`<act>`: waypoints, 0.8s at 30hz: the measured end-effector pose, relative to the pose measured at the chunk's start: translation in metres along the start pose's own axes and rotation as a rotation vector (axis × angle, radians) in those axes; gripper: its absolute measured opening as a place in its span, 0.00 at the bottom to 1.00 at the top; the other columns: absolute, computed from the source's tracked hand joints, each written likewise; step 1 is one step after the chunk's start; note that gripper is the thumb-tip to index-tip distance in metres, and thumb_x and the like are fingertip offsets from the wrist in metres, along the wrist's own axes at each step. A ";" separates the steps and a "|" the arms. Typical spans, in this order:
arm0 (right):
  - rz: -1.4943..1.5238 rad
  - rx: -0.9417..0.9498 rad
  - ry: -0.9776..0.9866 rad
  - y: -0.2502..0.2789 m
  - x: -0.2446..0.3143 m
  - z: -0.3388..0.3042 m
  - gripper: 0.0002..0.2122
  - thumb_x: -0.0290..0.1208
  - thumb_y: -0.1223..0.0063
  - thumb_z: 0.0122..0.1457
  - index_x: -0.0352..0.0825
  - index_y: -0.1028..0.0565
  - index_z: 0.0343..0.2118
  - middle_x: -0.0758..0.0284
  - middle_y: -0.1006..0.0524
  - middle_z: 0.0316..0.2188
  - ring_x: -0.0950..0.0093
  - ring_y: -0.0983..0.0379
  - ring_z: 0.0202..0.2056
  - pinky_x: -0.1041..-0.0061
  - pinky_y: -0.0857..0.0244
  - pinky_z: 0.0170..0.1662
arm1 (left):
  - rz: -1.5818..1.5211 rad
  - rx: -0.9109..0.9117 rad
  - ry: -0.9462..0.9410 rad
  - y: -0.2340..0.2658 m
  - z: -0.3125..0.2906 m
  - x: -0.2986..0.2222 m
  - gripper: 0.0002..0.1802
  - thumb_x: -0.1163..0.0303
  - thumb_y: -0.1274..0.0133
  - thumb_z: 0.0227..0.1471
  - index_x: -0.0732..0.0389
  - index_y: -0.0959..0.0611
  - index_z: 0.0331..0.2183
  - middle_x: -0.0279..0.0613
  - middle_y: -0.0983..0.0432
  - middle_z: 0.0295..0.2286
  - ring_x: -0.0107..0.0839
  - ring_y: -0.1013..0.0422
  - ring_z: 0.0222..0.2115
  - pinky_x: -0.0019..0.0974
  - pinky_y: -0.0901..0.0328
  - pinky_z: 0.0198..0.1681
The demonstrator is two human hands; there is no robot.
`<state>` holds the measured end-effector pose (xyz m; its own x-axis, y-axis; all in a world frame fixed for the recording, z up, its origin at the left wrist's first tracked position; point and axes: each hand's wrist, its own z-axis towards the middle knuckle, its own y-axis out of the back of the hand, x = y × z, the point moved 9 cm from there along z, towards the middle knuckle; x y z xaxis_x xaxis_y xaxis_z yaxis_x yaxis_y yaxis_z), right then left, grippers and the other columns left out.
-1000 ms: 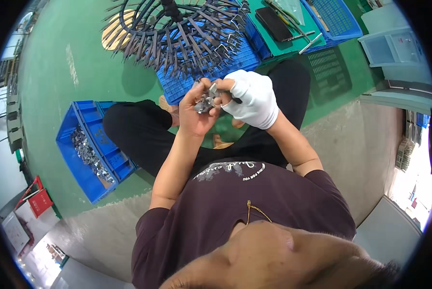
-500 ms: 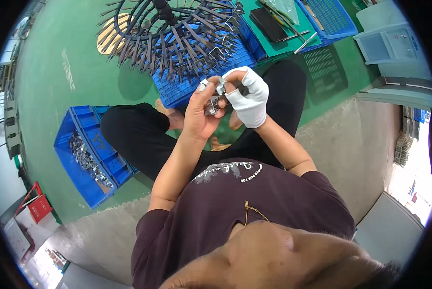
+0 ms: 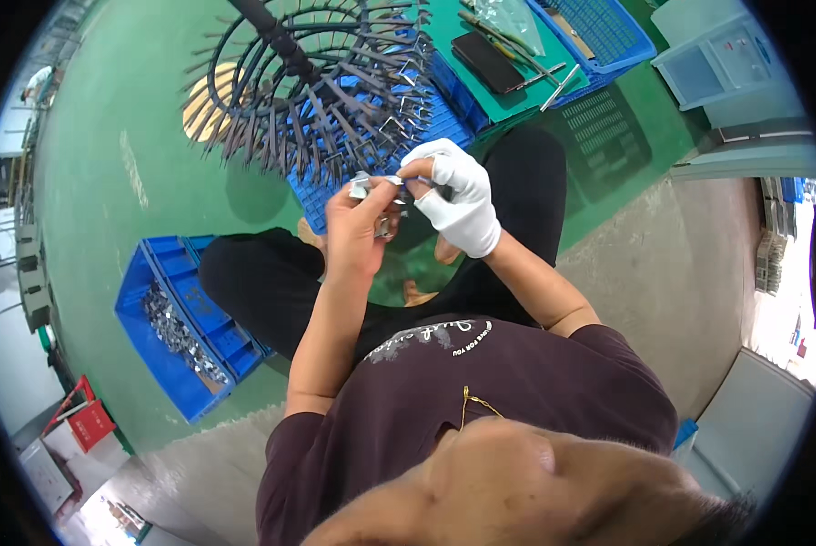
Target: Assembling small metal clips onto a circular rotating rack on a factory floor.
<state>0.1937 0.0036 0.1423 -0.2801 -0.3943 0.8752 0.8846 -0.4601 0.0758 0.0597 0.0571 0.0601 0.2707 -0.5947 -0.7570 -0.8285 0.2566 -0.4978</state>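
Note:
My bare left hand (image 3: pixel 353 223) is closed around several small shiny metal pieces (image 3: pixel 360 187), which stick out at the thumb and below the fingers. My right hand (image 3: pixel 463 202) wears a white glove with bare fingertips. Its thumb and index finger pinch a small metal piece (image 3: pixel 400 182) close to the left thumb; the fingers partly hide it. Just beyond both hands stands a dark round rack (image 3: pixel 335 127) with rings, a central post and many flat prongs. Bent metal hooks or clips show along its near right side.
Under the rack is a blue plastic crate (image 3: pixel 315 214). A divided blue bin (image 3: pixel 167 364) with a heap of metal pieces (image 3: pixel 185 337) sits at my left. To the far right, a green-topped surface (image 3: pixel 444 41) carries a black phone-like case (image 3: pixel 488 62) and metal rods, beside a blue basket (image 3: pixel 640 50).
Both hands have shifted slightly left and down in the picture, still close together. More of the rack's central post shows now, and the whole view has tilted a little.

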 end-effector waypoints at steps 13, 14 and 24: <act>-0.280 -0.049 -0.019 0.043 0.014 0.043 0.04 0.17 0.43 0.47 0.31 0.23 0.27 0.73 0.27 0.20 0.83 0.40 0.18 0.85 0.45 0.23 | 0.786 -0.050 -0.446 -0.063 0.000 -0.116 0.05 0.73 0.40 0.46 0.65 0.17 0.24 0.30 0.29 0.16 0.18 0.40 0.16 0.22 0.45 0.20; -0.201 -0.096 -0.119 0.046 0.002 0.044 0.04 0.17 0.43 0.47 0.31 0.23 0.26 0.74 0.27 0.19 0.83 0.41 0.18 0.85 0.45 0.23 | 0.998 -0.021 -0.574 -0.078 0.000 -0.142 0.05 0.74 0.40 0.45 0.66 0.18 0.23 0.30 0.30 0.16 0.18 0.41 0.16 0.23 0.46 0.20; 0.046 -0.253 -0.217 0.024 -0.046 0.036 0.02 0.17 0.43 0.49 0.30 0.22 0.26 0.74 0.27 0.19 0.85 0.41 0.19 0.86 0.45 0.24 | 1.944 0.518 -0.701 -0.143 0.079 -0.165 0.17 0.71 0.41 0.45 0.69 0.29 0.16 0.35 0.35 0.14 0.29 0.40 0.16 0.32 0.41 0.22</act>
<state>0.2410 0.0398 0.1209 -0.1321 -0.2536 0.9583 0.7661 -0.6396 -0.0636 0.1721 0.1784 0.2228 -0.3551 0.9002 -0.2520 -0.0641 0.2455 0.9673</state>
